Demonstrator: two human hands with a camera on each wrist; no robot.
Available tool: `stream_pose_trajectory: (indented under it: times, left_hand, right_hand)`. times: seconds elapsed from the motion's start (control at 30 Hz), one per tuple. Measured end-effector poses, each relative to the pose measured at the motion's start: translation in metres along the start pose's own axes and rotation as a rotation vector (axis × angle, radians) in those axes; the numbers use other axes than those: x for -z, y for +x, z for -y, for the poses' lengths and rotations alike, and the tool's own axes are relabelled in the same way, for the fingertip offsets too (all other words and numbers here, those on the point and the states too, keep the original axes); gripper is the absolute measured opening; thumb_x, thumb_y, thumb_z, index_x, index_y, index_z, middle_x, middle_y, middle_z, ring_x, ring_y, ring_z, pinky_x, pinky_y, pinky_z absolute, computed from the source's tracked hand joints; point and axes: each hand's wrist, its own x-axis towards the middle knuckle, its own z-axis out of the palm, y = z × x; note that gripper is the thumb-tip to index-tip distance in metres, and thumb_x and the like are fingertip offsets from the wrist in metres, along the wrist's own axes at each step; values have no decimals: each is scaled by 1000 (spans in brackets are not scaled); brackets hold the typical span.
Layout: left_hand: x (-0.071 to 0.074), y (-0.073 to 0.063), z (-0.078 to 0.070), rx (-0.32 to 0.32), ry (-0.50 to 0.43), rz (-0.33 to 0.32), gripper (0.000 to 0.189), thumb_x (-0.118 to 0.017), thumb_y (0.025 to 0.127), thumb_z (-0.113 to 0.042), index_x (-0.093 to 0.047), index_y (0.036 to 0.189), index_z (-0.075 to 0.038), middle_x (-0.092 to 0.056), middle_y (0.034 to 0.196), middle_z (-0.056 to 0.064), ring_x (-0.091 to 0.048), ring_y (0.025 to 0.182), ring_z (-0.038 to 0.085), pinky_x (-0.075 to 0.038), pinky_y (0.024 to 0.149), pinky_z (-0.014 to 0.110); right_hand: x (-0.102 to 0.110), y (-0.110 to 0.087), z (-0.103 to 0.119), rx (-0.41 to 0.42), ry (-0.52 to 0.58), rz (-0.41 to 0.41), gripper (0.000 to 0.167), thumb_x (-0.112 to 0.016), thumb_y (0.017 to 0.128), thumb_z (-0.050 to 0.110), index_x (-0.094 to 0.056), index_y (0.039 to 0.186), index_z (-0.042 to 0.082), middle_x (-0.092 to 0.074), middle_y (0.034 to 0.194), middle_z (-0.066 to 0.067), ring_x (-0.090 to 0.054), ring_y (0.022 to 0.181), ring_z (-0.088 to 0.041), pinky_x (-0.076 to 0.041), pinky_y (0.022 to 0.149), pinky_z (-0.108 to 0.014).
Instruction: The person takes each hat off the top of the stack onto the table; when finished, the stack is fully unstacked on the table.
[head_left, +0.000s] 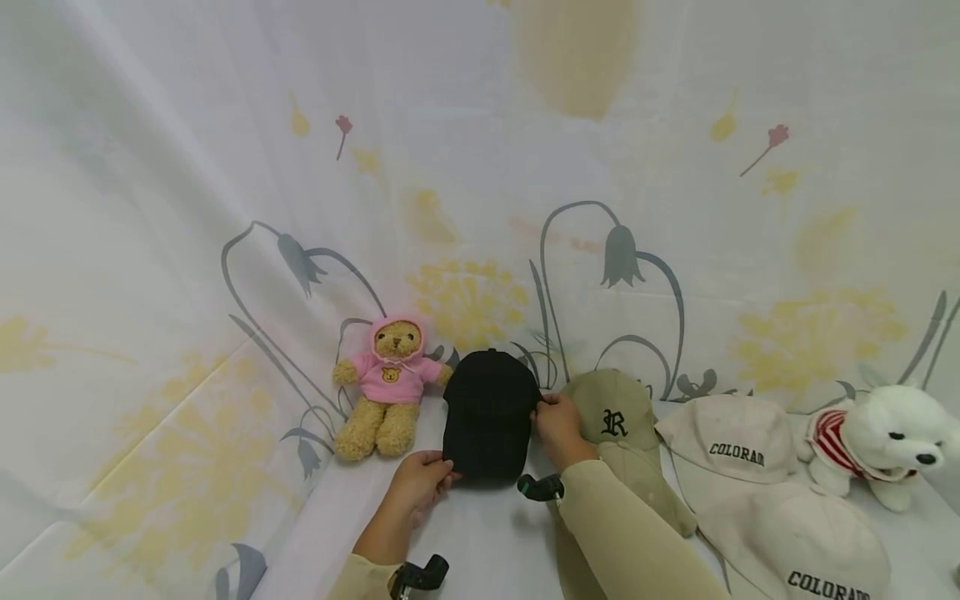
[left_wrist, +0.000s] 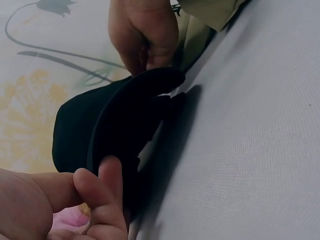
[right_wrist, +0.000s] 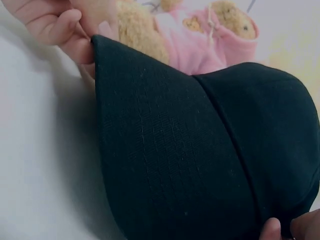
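A black baseball cap (head_left: 491, 417) is held by both hands in front of the patterned cloth, with its brim toward me. At the brim's left front corner, my left hand (head_left: 417, 483) pinches the edge between thumb and fingers. My right hand (head_left: 561, 429) pinches the cap's right side, near where brim and crown meet. In the left wrist view the curved brim (left_wrist: 132, 107) stands a little off the white surface and throws a shadow. The right wrist view shows the top of the brim (right_wrist: 165, 145) and part of the crown (right_wrist: 275, 120).
Left of the cap sits a teddy bear (head_left: 388, 392) in a pink hoodie. On the right lie a khaki cap (head_left: 615, 408), two overlapping beige COLORADO caps (head_left: 738, 429) and a white plush dog (head_left: 892, 425). A floral cloth (head_left: 480, 208) hangs behind the white surface (head_left: 480, 550).
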Motion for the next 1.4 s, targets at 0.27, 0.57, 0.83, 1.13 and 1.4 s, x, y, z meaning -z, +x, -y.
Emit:
stream_pose_trajectory:
  times: [0.27, 0.57, 0.83, 1.13, 1.4]
  left_hand:
    - [3, -9, -3, 4, -27, 13, 48, -57, 104, -1, -41, 142, 21, -66, 116, 28, -65, 82, 10, -55, 71, 19]
    - [9, -26, -4, -20, -28, 31, 51, -57, 103, 0, -37, 143, 23, -59, 120, 26, -66, 84, 10, -57, 75, 19]
    - [12, -45, -9, -23, -36, 37, 47, -58, 103, 0, -41, 141, 22, -64, 113, 19, -65, 83, 11, -57, 75, 22]
    - [16, -67, -5, 12, -13, 49, 53, -59, 102, 1, -36, 144, 23, -63, 124, 25, -66, 87, 12, -58, 79, 25]
    - [19, -80, -3, 75, -9, 46, 51, -61, 102, 0, -37, 143, 22, -63, 118, 22, -67, 87, 14, -59, 79, 27]
  right_hand:
    - [-1, -11, 9, 40, 18, -33, 23, -47, 104, 2, -59, 121, -8, -57, 105, -15, -59, 77, -15, -47, 68, -22]
    - [1, -34, 20, 80, 68, -21, 18, -49, 105, 1, -59, 118, -6, -57, 99, -12, -62, 84, -24, -48, 70, -24]
    - [8, -55, 19, 140, 111, 13, 15, -50, 103, -4, -56, 115, -9, -55, 94, -11, -57, 75, -16, -49, 66, -22]
    - [18, -77, 6, 117, 33, 24, 21, -52, 105, 3, -58, 123, -5, -59, 103, -14, -65, 84, -18, -54, 74, -24]
    - [21, -92, 2, 171, -100, -32, 17, -56, 102, 4, -63, 117, -2, -65, 110, -17, -68, 83, -17, -49, 67, -27]
